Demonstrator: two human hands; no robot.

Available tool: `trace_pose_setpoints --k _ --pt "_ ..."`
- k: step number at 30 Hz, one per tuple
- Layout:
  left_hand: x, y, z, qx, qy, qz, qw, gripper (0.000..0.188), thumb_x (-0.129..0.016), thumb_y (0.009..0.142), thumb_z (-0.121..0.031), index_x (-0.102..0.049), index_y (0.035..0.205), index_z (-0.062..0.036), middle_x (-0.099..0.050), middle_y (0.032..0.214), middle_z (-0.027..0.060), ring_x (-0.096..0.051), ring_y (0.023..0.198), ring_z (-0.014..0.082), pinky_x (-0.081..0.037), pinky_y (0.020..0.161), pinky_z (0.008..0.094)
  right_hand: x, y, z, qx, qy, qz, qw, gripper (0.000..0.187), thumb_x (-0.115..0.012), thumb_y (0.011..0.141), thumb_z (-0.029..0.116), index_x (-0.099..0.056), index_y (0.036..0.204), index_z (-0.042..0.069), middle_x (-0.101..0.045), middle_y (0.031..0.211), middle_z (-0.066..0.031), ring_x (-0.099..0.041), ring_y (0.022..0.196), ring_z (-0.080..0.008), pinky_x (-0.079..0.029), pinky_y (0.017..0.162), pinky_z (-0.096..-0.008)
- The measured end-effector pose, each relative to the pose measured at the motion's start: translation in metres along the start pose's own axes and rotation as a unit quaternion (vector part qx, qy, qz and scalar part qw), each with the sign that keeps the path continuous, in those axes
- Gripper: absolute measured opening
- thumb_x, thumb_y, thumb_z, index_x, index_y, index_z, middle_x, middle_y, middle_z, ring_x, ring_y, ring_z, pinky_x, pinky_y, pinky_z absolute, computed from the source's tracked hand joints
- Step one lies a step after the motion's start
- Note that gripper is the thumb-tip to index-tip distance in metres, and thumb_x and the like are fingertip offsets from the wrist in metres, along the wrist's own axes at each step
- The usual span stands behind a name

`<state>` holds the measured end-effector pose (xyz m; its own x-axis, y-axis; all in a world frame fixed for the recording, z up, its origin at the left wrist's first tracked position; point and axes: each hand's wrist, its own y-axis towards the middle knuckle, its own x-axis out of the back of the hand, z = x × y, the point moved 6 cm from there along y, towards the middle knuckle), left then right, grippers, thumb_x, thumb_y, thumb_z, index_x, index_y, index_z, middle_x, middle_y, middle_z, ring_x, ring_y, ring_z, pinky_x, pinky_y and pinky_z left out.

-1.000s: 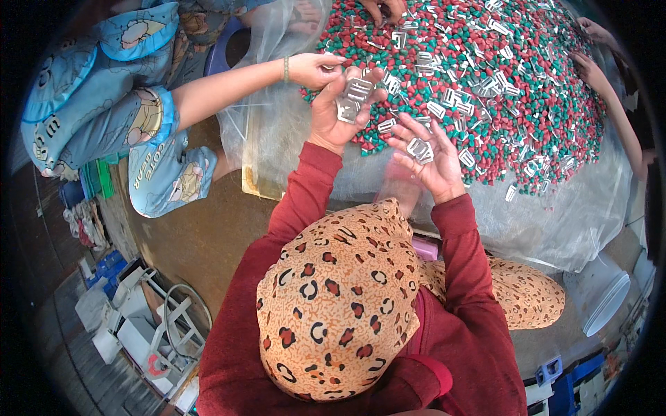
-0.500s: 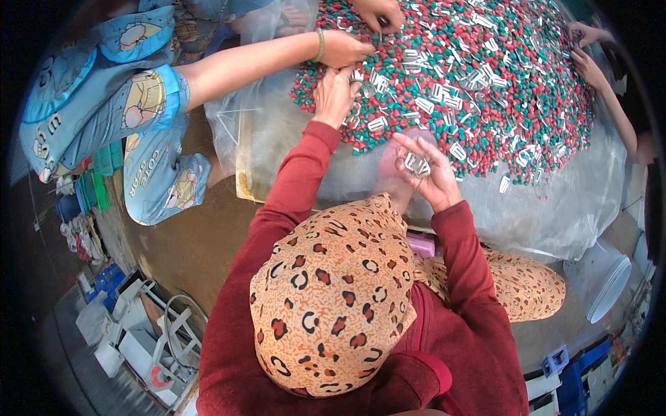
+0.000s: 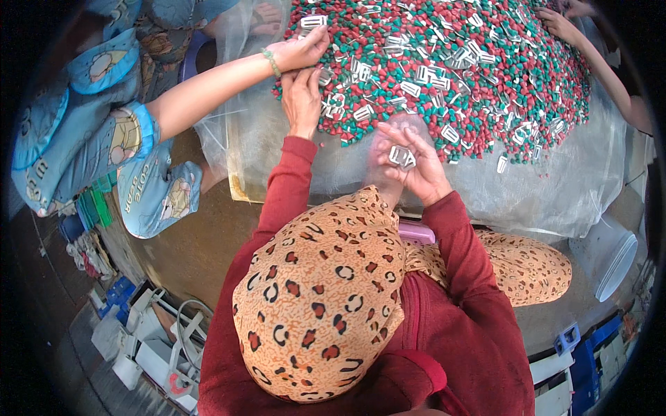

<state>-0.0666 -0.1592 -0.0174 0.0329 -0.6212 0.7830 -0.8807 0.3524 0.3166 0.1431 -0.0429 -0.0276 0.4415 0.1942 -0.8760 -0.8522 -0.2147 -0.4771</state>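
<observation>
My left hand (image 3: pixel 302 102) reaches from a dark red sleeve to the left edge of a spread heap of small red and green cone-shaped pieces (image 3: pixel 472 90). Its fingers are bent together beside a clear plastic piece; what they grip is partly hidden. My right hand (image 3: pixel 423 170), palm up with fingers curled, holds some small clear plastic pieces with white bars (image 3: pixel 402 157). More of these flat clear-and-white pieces (image 3: pixel 431 76) lie scattered over the heap. Just above my left hand, a co-worker's hand (image 3: pixel 302 50) with a bead bracelet is beside another barred piece (image 3: pixel 313 22).
The heap lies on a translucent plastic sheet (image 3: pixel 527 201). My leopard-print knee (image 3: pixel 319 298) rises in front, with my bare foot beyond it. Another person's arm (image 3: pixel 607 80) reaches in at the right. White basins (image 3: pixel 614 267) stand right of the sheet; a pink object (image 3: pixel 417 232) sits near my leg.
The view has shifted slightly. The co-worker's hand on the left has moved away from the heap toward the left. Another hand at the top is gone from view. My right hand still holds the clear pieces.
</observation>
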Motion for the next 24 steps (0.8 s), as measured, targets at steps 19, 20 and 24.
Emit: trace_pose_setpoints --k 19,20,24 --pt "-0.037 0.002 -0.112 -0.229 -0.076 0.25 0.938 0.024 -0.065 0.08 -0.015 -0.062 0.103 -0.0075 -0.061 0.1 0.0082 -0.055 0.096 0.028 -0.044 0.084 0.0371 0.034 -0.023 0.081 0.131 0.172 0.053 0.975 0.019 -0.054 0.09 0.02 -0.053 0.097 0.004 -0.051 0.101 -0.0125 -0.05 0.074 -0.0213 -0.041 0.041 -0.0224" --pt "-0.05 0.003 -0.092 -0.236 -0.002 0.3 0.924 0.027 -0.065 0.079 -0.016 -0.062 0.105 -0.0099 -0.061 0.1 0.0074 -0.054 0.096 0.0274 -0.044 0.084 0.037 0.032 -0.027 0.086 0.136 0.166 0.069 0.974 0.018 -0.054 0.089 0.019 -0.052 0.098 0.003 -0.05 0.101 -0.0122 -0.048 0.074 -0.021 -0.041 0.041 -0.0223" --pt "-0.059 0.014 -0.06 -0.152 -0.027 0.293 0.944 0.022 -0.066 0.079 -0.018 -0.066 0.1 -0.0098 -0.065 0.089 0.0052 -0.06 0.081 0.0255 -0.048 0.073 0.0346 0.033 -0.04 0.097 0.161 0.168 0.119 0.965 0.031 -0.051 0.085 0.008 -0.048 0.115 0.002 -0.045 0.101 -0.0123 -0.044 0.076 -0.0208 -0.042 0.043 -0.0219"
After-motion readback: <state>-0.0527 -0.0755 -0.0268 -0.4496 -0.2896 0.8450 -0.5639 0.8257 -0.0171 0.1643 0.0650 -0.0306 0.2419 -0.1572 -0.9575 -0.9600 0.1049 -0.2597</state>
